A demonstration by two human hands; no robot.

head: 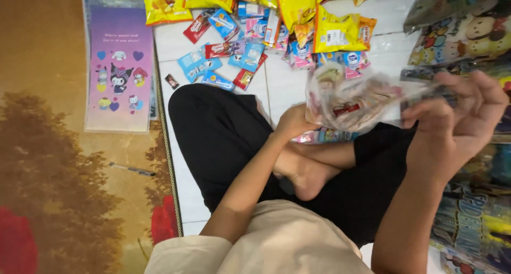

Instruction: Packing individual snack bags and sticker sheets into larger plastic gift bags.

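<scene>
Pinching the clear snack-filled bag [348, 101] only at its ends, left hand [291, 122] and right hand [458, 125] both closed on it, risks sweets spilling onto the floor [282, 88] if it tips.

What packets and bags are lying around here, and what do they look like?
Clear bag: held between left hand and right hand, blurred, snacks inside.
Yellow packets: top of the white floor, crinkly.
Blue packets: beside small red ones, flat rectangles.
Purple cartoon bags: flat on the rug, left.

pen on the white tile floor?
No, the pen lies on the brown patterned rug, left of the tiles.
</scene>
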